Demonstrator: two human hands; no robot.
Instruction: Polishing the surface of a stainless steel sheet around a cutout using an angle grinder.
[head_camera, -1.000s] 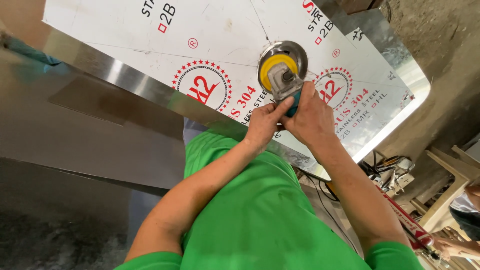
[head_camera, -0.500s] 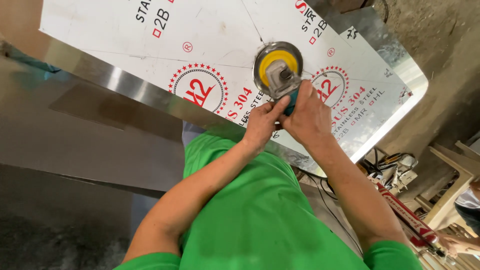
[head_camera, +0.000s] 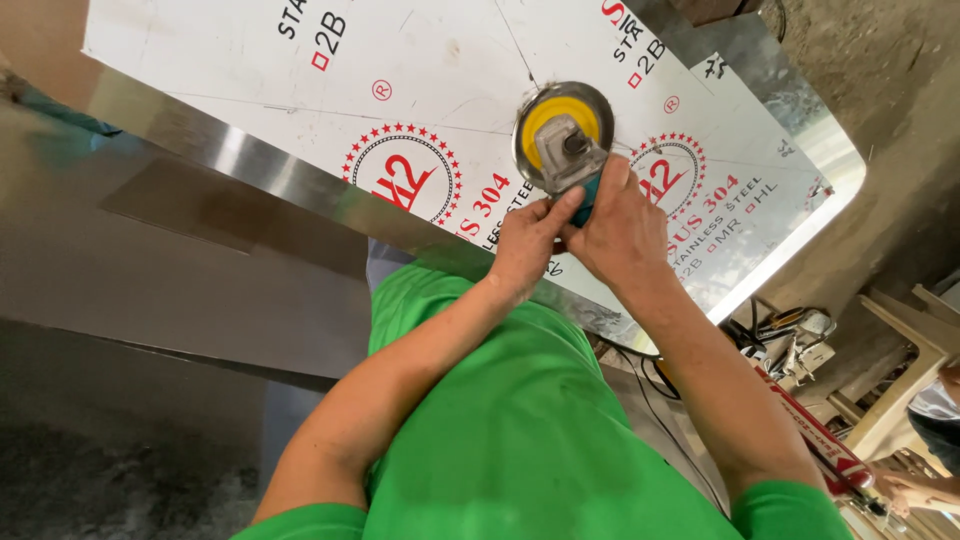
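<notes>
Both hands are gripping an angle grinder (head_camera: 563, 150) over a steel sheet (head_camera: 300, 100) covered in white printed film. The right hand (head_camera: 622, 222) is wrapping closed around the grinder's teal body, and the left hand (head_camera: 527, 240) is closing its fingers on the body just beside it. The grinder's yellow disc and round guard are sitting on the sheet, near its front edge and toward its rounded right corner. The person's green shirt (head_camera: 520, 420) is filling the foreground.
</notes>
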